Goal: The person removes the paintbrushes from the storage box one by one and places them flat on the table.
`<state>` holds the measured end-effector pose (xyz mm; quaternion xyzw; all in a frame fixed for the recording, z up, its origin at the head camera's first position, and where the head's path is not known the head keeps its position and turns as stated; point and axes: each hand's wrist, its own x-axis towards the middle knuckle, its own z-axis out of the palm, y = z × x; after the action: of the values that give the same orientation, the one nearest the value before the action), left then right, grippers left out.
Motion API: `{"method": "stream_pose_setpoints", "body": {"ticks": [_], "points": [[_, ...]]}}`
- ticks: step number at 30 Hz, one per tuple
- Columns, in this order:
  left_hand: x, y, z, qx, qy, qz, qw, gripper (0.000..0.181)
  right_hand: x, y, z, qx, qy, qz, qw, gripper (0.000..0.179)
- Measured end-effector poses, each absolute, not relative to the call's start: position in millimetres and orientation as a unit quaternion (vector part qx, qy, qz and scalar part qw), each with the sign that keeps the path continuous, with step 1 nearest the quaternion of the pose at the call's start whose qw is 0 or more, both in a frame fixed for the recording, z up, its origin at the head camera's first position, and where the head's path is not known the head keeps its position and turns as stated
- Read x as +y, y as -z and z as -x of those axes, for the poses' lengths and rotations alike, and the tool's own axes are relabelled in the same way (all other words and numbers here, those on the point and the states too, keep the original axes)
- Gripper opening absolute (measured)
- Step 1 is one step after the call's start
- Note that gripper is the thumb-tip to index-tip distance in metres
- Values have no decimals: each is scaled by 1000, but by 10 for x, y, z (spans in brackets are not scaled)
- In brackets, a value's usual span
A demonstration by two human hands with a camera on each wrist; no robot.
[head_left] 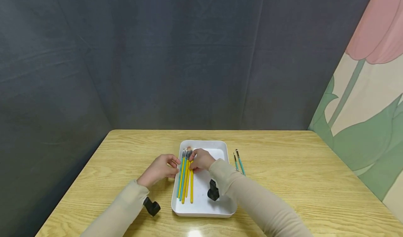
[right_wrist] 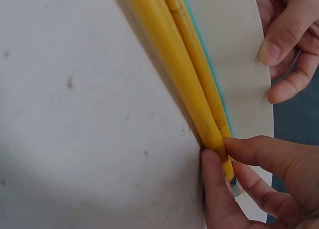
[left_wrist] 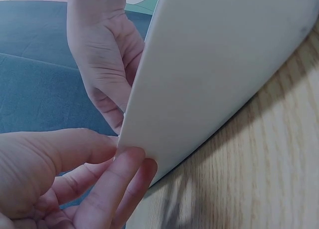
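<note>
On a wood-grain table [head_left: 283,181], a shallow white tray [head_left: 199,205] sits between two sleeved arms. Along its left side lie yellow and turquoise paintbrushes [head_left: 181,181], bristles pointing away. The right hand [head_left: 202,159] pinches a yellow paintbrush [head_left: 191,189] near its ferrule, inside the tray. The left hand [head_left: 160,167] pinches the left rim. Two turquoise-handled brushes [head_left: 240,163] lie beyond the right rim.

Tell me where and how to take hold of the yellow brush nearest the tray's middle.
Pinch the yellow brush across its slim handle's middle, probably best from above and the right: the tray is bare on that side, other brushes crowd its left, and the right hand pinches it near the metal collar.
</note>
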<state>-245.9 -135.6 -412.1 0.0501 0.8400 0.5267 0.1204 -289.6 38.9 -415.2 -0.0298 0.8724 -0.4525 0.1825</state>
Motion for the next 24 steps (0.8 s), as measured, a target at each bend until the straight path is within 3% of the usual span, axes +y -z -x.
{"method": "stream_pose_setpoints", "body": {"ticks": [13, 24], "points": [[-1367, 4154, 2468, 839, -527, -57, 121, 23, 546, 3919, 2910, 845, 492, 41, 205, 27], [-1350, 4167, 2476, 839, -529, -58, 114, 23, 1082, 3602, 2814, 785, 586, 55, 191, 34]]}}
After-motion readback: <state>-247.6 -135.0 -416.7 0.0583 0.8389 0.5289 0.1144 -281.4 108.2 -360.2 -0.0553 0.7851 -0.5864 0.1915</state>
